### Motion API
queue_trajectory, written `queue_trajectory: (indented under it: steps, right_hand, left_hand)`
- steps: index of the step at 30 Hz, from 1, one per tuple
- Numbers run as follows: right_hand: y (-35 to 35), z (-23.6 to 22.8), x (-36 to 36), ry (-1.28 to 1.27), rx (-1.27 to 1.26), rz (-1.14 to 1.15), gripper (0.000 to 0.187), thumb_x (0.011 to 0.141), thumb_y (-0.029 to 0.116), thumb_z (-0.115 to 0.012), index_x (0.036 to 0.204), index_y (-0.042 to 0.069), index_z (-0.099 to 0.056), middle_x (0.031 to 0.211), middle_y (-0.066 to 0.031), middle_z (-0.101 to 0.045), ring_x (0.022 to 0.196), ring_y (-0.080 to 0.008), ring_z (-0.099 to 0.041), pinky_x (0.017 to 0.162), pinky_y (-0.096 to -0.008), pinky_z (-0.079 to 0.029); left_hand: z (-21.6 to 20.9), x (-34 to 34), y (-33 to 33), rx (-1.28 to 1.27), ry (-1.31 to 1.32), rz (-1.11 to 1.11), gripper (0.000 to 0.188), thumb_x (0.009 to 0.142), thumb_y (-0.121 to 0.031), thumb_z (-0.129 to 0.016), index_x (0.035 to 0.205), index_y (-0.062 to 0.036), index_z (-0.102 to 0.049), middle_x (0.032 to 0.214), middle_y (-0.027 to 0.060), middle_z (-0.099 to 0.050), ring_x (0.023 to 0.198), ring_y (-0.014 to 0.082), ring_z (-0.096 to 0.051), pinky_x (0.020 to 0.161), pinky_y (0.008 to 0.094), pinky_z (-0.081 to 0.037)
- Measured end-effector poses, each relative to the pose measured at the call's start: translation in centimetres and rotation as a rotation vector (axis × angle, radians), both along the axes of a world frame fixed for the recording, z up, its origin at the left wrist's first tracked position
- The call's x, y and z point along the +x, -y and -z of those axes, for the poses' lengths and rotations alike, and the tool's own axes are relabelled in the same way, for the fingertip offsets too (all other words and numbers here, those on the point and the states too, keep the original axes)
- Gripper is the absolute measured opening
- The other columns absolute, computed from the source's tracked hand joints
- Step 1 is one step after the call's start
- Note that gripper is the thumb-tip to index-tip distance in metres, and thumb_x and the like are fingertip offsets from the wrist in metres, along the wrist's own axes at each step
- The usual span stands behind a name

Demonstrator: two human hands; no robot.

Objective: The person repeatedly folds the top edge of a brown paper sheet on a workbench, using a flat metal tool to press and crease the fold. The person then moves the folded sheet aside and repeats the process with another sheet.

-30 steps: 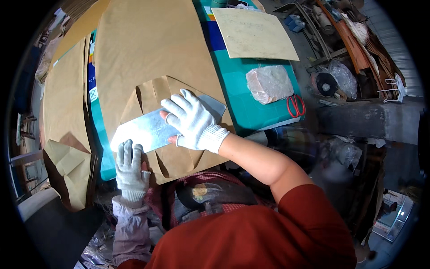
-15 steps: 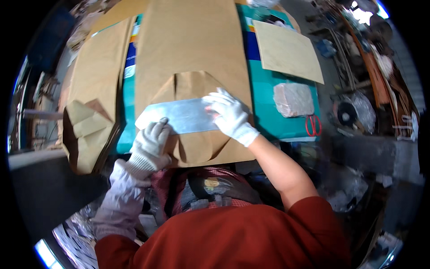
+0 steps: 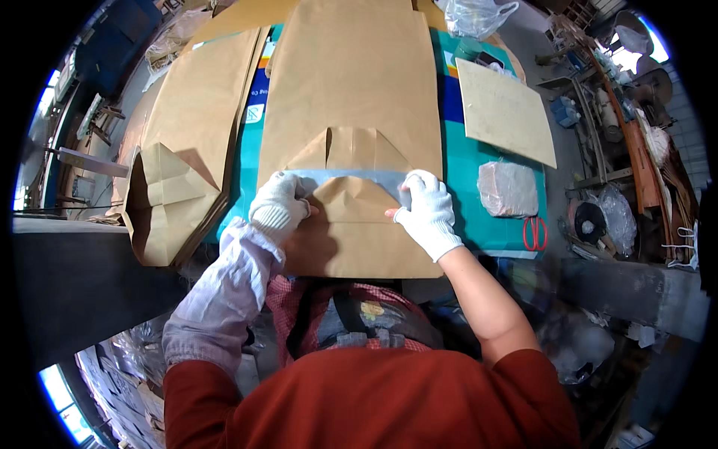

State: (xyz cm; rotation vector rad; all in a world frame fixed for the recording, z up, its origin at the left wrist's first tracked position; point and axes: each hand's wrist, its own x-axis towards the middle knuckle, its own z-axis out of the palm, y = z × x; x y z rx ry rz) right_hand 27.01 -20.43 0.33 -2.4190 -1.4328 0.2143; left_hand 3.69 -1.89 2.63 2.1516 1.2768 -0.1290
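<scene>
A large brown paper bag [image 3: 351, 82] lies flat before me, its near end opened into folded flaps. A flat silvery-grey strip [image 3: 382, 179] lies across that end, partly covered by the near flap [image 3: 351, 202], which is folded up over it. My left hand [image 3: 277, 206], in a white knit glove, has its fingers curled around the left end of strip and flap, thumb on the paper. Mirroring it at the right end, my white-gloved right hand [image 3: 429, 213] grips with its thumb on the flap. The gloves hide both ends of the strip.
More brown paper bags [image 3: 191, 97] lie at the left, the top one with its end folded open. On the green covering [image 3: 464, 213] at right are a tan board [image 3: 505, 108], a plastic-wrapped block [image 3: 508, 189] and red-handled scissors [image 3: 535, 233]. A clear plastic bag [image 3: 479, 16] sits behind.
The near flap has been folded up over the grey strip. My left hand has moved up to the strip's left end, and my right hand has shifted from the strip's top to its right end.
</scene>
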Motion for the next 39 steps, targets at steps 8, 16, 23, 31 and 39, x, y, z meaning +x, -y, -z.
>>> queue_trajectory:
  steps: [8,16,23,31,39]
  right_hand:
    - [-7.4,-4.7,2.2,-0.042,-0.395,0.046,0.077,0.07,0.057,-0.09,0.119,0.004,-0.065,0.121,-0.0166,-0.067,0.119,-0.0355,-0.065,0.094,-0.0438,-0.057]
    - [-4.4,1.8,1.9,0.077,0.084,-0.271,0.037,0.077,0.021,-0.082,0.113,0.014,-0.074,0.114,-0.0101,-0.069,0.109,-0.0299,-0.065,0.101,-0.0458,-0.052]
    - [-0.5,1.3,1.1,0.133,0.2,-0.513,0.061,0.074,0.03,-0.083,0.124,0.0,-0.066,0.141,-0.0178,-0.059,0.133,-0.0355,-0.052,0.123,-0.052,-0.031]
    - [-2.0,1.7,-0.4,-0.012,0.167,-0.614,0.086,0.081,0.05,-0.077,0.144,-0.004,-0.053,0.155,-0.0191,-0.05,0.148,-0.0354,-0.041,0.127,-0.0483,-0.024]
    - [-0.8,-0.5,1.5,0.089,0.296,-0.093,0.058,0.069,0.033,-0.09,0.117,0.008,-0.07,0.121,-0.0137,-0.068,0.115,-0.0345,-0.066,0.101,-0.0415,-0.054]
  left_hand:
    - [-3.5,5.6,-3.8,0.139,-0.207,0.098,0.075,0.067,-0.039,-0.095,0.131,-0.0118,-0.065,0.128,0.0153,-0.068,0.12,0.0333,-0.064,0.103,0.0422,-0.052]
    - [4.1,1.0,-3.0,0.543,0.479,0.602,0.041,0.072,-0.005,-0.078,0.113,-0.0057,-0.073,0.13,0.0109,-0.07,0.124,0.0347,-0.06,0.107,0.0462,-0.046]
    - [-1.1,0.9,-0.9,0.464,0.277,0.823,0.09,0.054,-0.038,-0.088,0.132,-0.0045,-0.06,0.143,0.0179,-0.055,0.13,0.042,-0.052,0.112,0.0543,-0.04]
    - [-0.8,3.3,0.9,0.382,0.25,0.772,0.099,0.059,-0.037,-0.091,0.146,-0.0078,-0.054,0.151,0.0198,-0.052,0.14,0.0417,-0.047,0.116,0.0512,-0.042]
    - [0.5,-3.3,-3.0,0.262,0.201,0.077,0.062,0.083,-0.023,-0.079,0.14,-0.0082,-0.061,0.15,0.0152,-0.057,0.135,0.0357,-0.055,0.115,0.0424,-0.044]
